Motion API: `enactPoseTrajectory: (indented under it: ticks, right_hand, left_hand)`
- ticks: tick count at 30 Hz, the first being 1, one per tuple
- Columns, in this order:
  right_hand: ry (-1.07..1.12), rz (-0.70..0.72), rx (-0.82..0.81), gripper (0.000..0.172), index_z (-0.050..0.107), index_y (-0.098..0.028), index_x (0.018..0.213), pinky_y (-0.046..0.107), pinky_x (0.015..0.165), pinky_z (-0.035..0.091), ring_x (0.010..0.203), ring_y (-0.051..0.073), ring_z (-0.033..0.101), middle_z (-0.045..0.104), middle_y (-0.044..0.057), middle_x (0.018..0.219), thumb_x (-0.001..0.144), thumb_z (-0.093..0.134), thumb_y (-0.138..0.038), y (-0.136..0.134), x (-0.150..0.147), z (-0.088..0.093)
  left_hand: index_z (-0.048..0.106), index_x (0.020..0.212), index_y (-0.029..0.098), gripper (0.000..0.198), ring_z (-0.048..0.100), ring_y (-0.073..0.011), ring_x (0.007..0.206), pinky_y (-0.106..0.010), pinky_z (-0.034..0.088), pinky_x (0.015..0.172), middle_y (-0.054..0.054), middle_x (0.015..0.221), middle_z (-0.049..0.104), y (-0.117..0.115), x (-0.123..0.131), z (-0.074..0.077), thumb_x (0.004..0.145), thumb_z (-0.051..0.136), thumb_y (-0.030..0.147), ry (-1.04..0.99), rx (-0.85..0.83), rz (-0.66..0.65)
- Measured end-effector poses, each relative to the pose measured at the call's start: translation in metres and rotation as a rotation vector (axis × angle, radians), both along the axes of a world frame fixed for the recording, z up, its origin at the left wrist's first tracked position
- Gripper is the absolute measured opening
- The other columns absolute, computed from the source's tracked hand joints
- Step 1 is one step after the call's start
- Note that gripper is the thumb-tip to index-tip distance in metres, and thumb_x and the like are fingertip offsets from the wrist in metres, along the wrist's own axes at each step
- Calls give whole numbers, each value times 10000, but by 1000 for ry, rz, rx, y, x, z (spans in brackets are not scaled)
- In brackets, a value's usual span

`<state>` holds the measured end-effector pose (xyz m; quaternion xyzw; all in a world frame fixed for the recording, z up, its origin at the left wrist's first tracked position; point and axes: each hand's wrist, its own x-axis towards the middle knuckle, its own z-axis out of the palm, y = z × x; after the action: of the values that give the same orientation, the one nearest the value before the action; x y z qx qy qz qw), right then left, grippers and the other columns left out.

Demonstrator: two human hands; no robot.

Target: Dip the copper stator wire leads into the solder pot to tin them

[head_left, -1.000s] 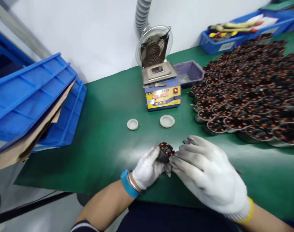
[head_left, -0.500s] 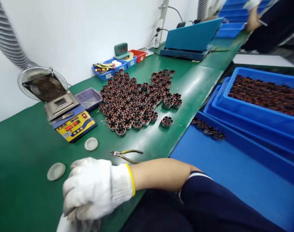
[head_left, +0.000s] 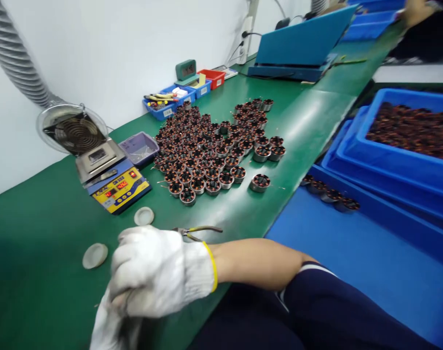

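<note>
My right hand [head_left: 146, 272], in a white knit glove with a yellow cuff edge, is closed, its fingers curled down over my left hand. My left hand [head_left: 107, 323], also white-gloved, shows only in part at the bottom edge. Its fingers are hidden under the right hand, and whatever lies between the two hands is out of sight. Just behind the right glove lies a pair of cutting pliers [head_left: 206, 228] with yellow-green handles, partly covered by it. Two small whitish round dishes, a nearer dish [head_left: 95, 255] and a farther dish [head_left: 144, 216], lie left of and beyond the hands.
Many wound motor stators [head_left: 197, 165] crowd the green bench, with a single stator [head_left: 260, 183] apart. A yellow-and-blue solder pot [head_left: 121, 189] stands left, beside a purple tray [head_left: 138, 148]. Blue bins [head_left: 396, 160] with stators stand right. Another person's arm [head_left: 418, 14] shows far right.
Both hands have risen slightly and shifted right together, so the right glove now overlaps the pliers. The whole scene has slid right in view. The right hand stays closed over the left.
</note>
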<state>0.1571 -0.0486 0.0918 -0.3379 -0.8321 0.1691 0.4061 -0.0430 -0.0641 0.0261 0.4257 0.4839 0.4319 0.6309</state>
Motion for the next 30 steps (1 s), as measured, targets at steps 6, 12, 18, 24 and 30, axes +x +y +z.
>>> enactPoseTrajectory:
  ticks: [6, 12, 18, 24, 30]
  right_hand:
    - [438, -222, -134, 152, 646, -152, 874, 302, 914, 558, 991, 163, 678, 700, 89, 985, 921, 554, -264, -23, 26, -20]
    - [-87, -186, 101, 493, 571, -186, 1294, 422, 1016, 549, 1191, 254, 631, 641, 123, 1287, 802, 595, -187, -26, 0, -82]
    - [-171, -161, 139, 341, 586, -189, 1211, 347, 868, 604, 1050, 221, 687, 683, 112, 1181, 874, 536, -212, -25, 11, -93]
    - [-200, -142, 159, 303, 599, -170, 1196, 312, 897, 589, 1053, 191, 674, 680, 114, 1160, 900, 550, -212, -21, 24, -84]
    - [-260, -188, 218, 283, 597, -156, 1177, 317, 861, 597, 1019, 201, 681, 672, 134, 1155, 905, 558, -222, -22, 28, -77]
  left_hand:
    - [593, 1189, 199, 681, 711, -179, 726, -332, 611, 722, -85, 1094, 724, -10, 26, 11, 670, 838, 564, -17, -23, 47]
    - [579, 1206, 183, 754, 681, -281, 1041, -421, 535, 965, -104, 1116, 707, -11, 30, -1, 581, 909, 448, -84, 22, -45]
    - [451, 1421, 233, 1006, 529, -354, 1327, -503, 322, 1175, -163, 1427, 553, -22, 21, -3, 535, 923, 289, -23, 286, -93]
    - [732, 850, 190, 141, 674, -262, 869, -405, 507, 878, -114, 901, 729, -5, 3, 17, 821, 661, 308, 501, 440, -221]
    - [559, 568, 210, 335, 494, -153, 542, -305, 417, 562, -27, 564, 550, 3, -18, 27, 738, 726, 445, 107, 154, -486]
